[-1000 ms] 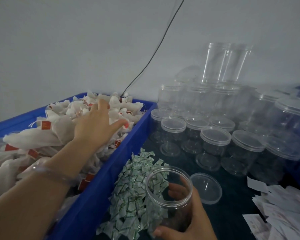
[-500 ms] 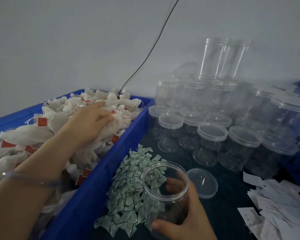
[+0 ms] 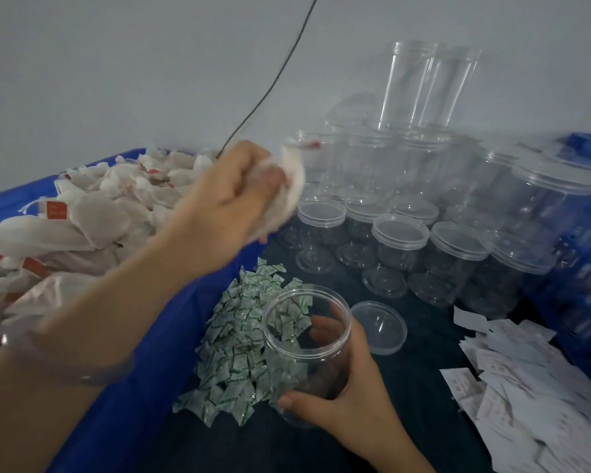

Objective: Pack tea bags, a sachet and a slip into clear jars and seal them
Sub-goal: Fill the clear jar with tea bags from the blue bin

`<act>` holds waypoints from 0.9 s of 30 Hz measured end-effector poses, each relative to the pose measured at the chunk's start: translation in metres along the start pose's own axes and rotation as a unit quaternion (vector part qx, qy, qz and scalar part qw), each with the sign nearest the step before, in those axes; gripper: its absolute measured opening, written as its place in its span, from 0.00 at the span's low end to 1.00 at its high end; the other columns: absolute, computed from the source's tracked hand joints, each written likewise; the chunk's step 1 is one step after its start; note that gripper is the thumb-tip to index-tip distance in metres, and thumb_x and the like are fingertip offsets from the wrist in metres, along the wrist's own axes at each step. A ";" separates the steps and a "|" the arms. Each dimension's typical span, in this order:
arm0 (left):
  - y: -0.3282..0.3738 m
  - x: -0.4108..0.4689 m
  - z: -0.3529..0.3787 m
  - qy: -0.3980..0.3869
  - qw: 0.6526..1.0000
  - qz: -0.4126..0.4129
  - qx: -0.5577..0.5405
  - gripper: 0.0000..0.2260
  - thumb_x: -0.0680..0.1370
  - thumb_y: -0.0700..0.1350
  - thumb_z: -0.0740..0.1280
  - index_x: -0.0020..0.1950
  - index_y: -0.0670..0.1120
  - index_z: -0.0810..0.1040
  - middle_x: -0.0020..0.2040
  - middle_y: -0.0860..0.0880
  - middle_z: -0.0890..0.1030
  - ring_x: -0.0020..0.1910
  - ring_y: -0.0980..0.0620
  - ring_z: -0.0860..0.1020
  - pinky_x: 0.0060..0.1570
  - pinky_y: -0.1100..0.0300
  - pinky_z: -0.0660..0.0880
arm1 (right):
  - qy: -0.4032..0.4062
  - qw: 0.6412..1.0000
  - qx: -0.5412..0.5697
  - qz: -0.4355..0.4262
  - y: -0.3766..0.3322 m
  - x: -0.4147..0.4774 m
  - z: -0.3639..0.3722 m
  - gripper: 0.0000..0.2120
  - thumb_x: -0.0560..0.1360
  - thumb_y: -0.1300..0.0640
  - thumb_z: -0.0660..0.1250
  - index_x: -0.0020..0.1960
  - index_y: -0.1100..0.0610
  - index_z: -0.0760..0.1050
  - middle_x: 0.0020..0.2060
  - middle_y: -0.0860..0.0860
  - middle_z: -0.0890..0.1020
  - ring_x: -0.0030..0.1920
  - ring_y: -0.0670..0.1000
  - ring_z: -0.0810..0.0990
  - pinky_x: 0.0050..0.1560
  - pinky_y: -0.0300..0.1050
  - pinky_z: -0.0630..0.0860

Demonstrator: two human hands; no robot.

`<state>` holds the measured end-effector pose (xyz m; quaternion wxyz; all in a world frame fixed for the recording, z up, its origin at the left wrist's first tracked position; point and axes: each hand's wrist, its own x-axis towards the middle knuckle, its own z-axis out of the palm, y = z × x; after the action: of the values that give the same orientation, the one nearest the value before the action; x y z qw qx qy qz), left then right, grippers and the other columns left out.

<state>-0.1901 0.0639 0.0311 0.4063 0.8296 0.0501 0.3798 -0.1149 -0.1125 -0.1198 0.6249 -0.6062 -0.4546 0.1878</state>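
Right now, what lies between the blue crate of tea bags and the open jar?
A heap of green-printed sachets on the dark table, seen in the head view.

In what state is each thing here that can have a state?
left grip, holds tea bags in the air
right grip, holds the open jar
open jar, upright, looks empty
loose lid, lying beside the jar
front jars, lidded
tall back jars, no lids
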 end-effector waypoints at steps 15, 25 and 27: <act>-0.065 0.013 -0.045 -0.079 0.841 -0.150 0.514 0.21 0.76 0.46 0.65 0.68 0.44 0.72 0.67 0.43 0.73 0.67 0.43 0.69 0.66 0.45 0.67 | 0.042 0.998 -0.014 -0.034 -0.001 -0.001 -0.001 0.47 0.55 0.39 0.82 0.67 0.26 0.61 0.62 0.33 0.74 0.63 0.36 0.73 0.54 0.26 0.72; -0.085 0.010 -0.051 -0.039 0.832 -0.172 0.527 0.14 0.79 0.49 0.63 0.64 0.53 0.77 0.66 0.47 0.74 0.61 0.44 0.75 0.55 0.46 0.74 | 0.033 0.999 -0.006 -0.034 0.004 -0.002 -0.002 0.47 0.59 0.46 0.83 0.69 0.29 0.60 0.63 0.33 0.73 0.64 0.37 0.73 0.56 0.28 0.72; -0.086 0.011 -0.052 -0.012 0.850 -0.144 0.507 0.14 0.80 0.45 0.61 0.64 0.51 0.78 0.66 0.45 0.74 0.61 0.41 0.75 0.56 0.43 0.74 | 0.036 0.999 -0.006 -0.031 0.005 -0.002 -0.002 0.48 0.58 0.46 0.83 0.69 0.28 0.60 0.63 0.32 0.73 0.65 0.37 0.72 0.57 0.28 0.72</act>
<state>-0.1981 0.1583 -0.0038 -0.0204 0.9082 0.3499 0.2286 -0.1129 -0.1145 -0.1249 0.6426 -0.6024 -0.4512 0.1434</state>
